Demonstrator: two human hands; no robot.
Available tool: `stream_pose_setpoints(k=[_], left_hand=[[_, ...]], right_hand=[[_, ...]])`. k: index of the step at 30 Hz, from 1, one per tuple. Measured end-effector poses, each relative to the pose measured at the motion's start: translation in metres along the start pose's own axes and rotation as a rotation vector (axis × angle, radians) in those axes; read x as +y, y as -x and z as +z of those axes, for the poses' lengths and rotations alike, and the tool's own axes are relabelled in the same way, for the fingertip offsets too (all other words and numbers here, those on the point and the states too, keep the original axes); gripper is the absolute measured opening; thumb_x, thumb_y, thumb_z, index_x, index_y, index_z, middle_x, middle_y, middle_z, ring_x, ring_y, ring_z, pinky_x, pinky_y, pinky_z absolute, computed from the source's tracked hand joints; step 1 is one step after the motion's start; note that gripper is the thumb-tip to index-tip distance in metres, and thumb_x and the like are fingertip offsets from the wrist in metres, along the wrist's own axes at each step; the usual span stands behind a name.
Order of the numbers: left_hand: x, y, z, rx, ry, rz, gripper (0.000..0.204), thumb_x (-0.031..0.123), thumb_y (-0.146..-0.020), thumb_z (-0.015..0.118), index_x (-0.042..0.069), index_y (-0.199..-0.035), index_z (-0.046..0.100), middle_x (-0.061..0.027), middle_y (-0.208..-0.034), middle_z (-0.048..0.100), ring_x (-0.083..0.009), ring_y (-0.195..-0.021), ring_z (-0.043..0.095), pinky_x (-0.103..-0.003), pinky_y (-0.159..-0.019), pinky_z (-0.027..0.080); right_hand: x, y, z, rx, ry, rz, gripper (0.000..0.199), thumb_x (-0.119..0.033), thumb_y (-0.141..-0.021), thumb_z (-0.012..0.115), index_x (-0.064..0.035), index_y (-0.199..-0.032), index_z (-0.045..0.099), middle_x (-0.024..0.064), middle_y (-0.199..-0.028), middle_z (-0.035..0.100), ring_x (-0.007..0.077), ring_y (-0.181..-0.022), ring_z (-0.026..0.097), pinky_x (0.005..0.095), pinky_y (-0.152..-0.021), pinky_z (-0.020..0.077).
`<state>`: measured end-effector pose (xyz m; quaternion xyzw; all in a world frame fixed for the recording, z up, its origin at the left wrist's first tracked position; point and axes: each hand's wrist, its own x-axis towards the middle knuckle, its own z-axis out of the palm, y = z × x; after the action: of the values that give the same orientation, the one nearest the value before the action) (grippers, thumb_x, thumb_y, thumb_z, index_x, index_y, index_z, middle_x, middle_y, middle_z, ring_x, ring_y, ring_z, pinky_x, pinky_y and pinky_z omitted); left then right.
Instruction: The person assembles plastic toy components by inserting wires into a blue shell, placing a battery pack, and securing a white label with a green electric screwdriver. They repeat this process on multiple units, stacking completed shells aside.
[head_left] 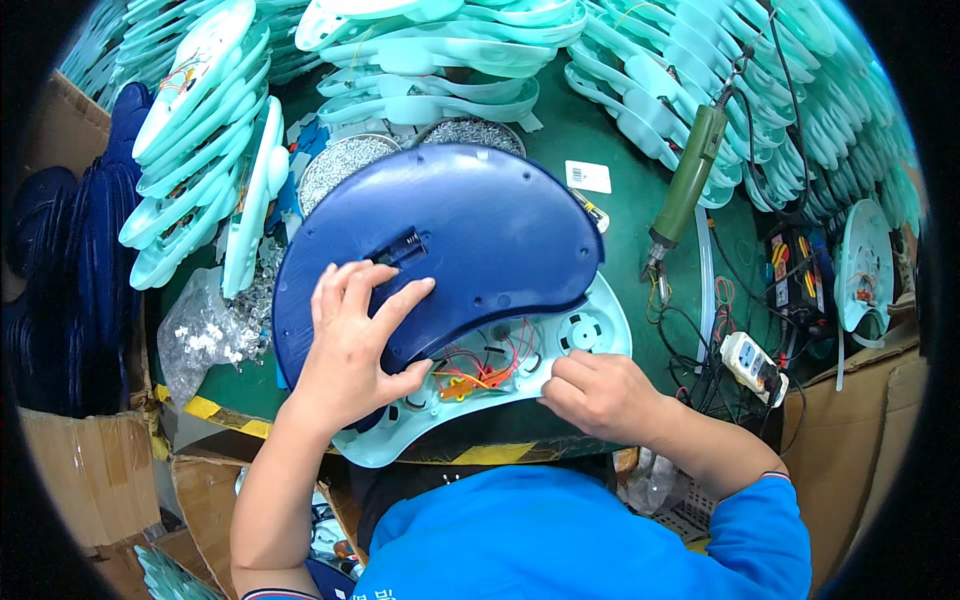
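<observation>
A large dark blue curved plastic cover [500,230] lies partly over a turquoise plastic shell [600,315], offset toward the far left. My left hand [350,335] rests on the cover with its fingers spread, beside a small battery compartment [400,248]. Its thumb reaches past the cover's inner edge, over the shell. Thin red wires and an orange circuit board [470,383] show inside the exposed part of the shell. At the shell's near right edge my right hand [605,395] is closed, fingers curled around the rim. The fingertips are partly hidden.
Stacks of turquoise shells [430,60] crowd the back; blue covers [90,250] fill the left. A green electric screwdriver [690,170] hangs at right, near a white meter [752,368] and cables. Round trays of screws [345,165] and a clear parts bag [205,335] sit around the cover.
</observation>
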<state>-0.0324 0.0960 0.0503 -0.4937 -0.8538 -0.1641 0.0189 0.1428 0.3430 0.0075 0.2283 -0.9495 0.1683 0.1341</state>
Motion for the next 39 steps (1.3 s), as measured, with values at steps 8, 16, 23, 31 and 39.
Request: stream_pose_setpoints(k=[8,16,23,31,39], left_hand=[[-0.003,0.014,0.011,-0.006,-0.007,0.002,0.07,0.016,-0.066,0.085,0.012,-0.132,0.06,-0.0166,-0.14,0.049,-0.0386,-0.134,0.044,-0.053,-0.114,0.034],[0.066,0.049,0.052,0.064,0.23,0.134,0.036,0.015,-0.078,0.08,0.004,-0.11,0.069,-0.01,-0.096,0.066,-0.0268,-0.083,0.063,-0.037,-0.072,0.052],[0.053,0.06,0.062,0.12,0.253,0.125,0.032,0.01,-0.078,0.078,0.004,-0.109,0.07,-0.0086,-0.095,0.066,-0.026,-0.082,0.063,-0.036,-0.071,0.051],[0.089,0.08,0.047,-0.23,1.53,-0.643,0.029,0.015,-0.098,0.065,0.0,-0.123,0.065,-0.0135,-0.108,0.068,-0.0173,-0.09,0.065,-0.029,-0.077,0.054],[0.089,0.097,0.082,0.037,2.438,-1.083,0.045,0.04,-0.103,0.058,0.008,-0.133,0.047,-0.0102,-0.111,0.06,-0.0169,-0.088,0.059,-0.029,-0.072,0.051]], right_hand=[[0.093,-0.027,-0.015,0.532,-0.154,0.618,0.015,-0.009,-0.084,0.077,-0.0044,-0.092,0.065,0.0127,-0.085,0.063,0.0297,-0.075,0.064,0.0386,-0.068,0.0522],[0.158,-0.054,0.028,0.237,0.176,0.759,0.04,-0.016,-0.078,0.082,-0.0039,-0.104,0.054,0.0177,-0.103,0.065,0.0383,-0.099,0.062,0.0474,-0.084,0.051],[0.085,-0.119,-0.005,0.45,-0.581,0.339,0.035,-0.012,-0.084,0.077,-0.0055,-0.118,0.07,0.0109,-0.107,0.063,0.0214,-0.103,0.063,0.0343,-0.092,0.0498],[0.064,-0.155,0.047,0.185,-0.624,0.113,0.036,-0.008,-0.081,0.074,-0.0062,-0.117,0.068,0.0132,-0.109,0.066,0.0294,-0.1,0.067,0.0373,-0.088,0.0535],[0.063,-0.16,0.052,0.205,-0.59,0.097,0.036,-0.01,-0.083,0.074,-0.0061,-0.118,0.067,0.0138,-0.108,0.065,0.0296,-0.096,0.067,0.0375,-0.084,0.0543]])
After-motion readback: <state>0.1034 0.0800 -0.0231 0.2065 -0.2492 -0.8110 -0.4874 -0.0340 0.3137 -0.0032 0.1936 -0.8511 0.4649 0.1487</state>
